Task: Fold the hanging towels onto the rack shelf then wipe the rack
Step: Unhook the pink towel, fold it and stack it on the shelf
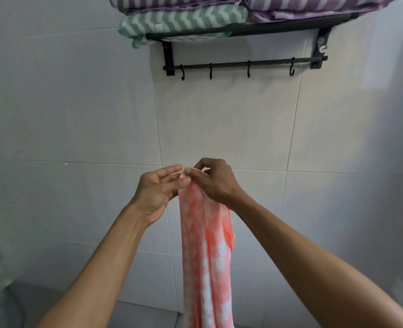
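Below the rack, in front of us: we hold a pink-and-white towel (205,245) by its top edge, and it hangs straight down between our forearms and out past the bottom of the view.
Right hand (216,183): our thumb and fingers are curled and pinch the top of the pink-and-white towel, knuckles toward us.
Left hand (156,192): palm turned toward the right hand, fingers only loosely bent; the fingertips (184,182) touch the cloth just beside the right hand's pinch, but we cannot tell whether they truly grip it.
Rack (243,31): black, fixed to the wall well above our hands, with a shelf on top and a bar underneath.
Hooks (248,71): four black ones hang along the bar, all bare.
Shelf load: a folded green-and-white towel (184,21) lies at the left, one corner drooping over the shelf edge; folded purple-and-white towels (290,5) sit on top of it and beside it to the right.
Wall (77,102): pale tiles with thin grout lines behind everything.
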The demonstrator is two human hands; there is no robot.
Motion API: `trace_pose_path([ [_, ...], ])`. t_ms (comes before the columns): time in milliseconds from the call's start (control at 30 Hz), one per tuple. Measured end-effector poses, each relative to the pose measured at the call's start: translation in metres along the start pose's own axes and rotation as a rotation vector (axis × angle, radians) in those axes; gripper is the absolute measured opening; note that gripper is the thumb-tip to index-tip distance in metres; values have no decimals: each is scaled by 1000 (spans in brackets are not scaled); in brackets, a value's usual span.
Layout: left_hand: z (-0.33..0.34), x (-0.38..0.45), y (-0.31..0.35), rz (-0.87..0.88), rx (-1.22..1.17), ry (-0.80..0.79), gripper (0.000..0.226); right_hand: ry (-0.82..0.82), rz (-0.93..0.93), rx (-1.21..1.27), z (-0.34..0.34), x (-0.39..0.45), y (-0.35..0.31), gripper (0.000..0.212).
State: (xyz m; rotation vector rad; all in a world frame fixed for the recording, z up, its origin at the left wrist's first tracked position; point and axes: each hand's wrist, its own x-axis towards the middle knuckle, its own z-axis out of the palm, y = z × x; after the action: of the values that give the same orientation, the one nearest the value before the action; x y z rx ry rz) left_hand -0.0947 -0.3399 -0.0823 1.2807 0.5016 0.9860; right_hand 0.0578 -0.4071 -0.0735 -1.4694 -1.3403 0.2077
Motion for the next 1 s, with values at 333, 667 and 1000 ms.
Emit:
trace_pose_path([
  [333, -42, 32, 21, 330, 497, 325, 40, -606, 287, -8, -43, -20, 41, 46],
  [667, -106, 46, 20, 300, 619, 534, 35, -577, 217, -752, -87, -20, 79, 34],
  [1000, -117, 56, 38, 286, 584, 768, 23, -264, 22, -246, -104, -9, 48, 57],
])
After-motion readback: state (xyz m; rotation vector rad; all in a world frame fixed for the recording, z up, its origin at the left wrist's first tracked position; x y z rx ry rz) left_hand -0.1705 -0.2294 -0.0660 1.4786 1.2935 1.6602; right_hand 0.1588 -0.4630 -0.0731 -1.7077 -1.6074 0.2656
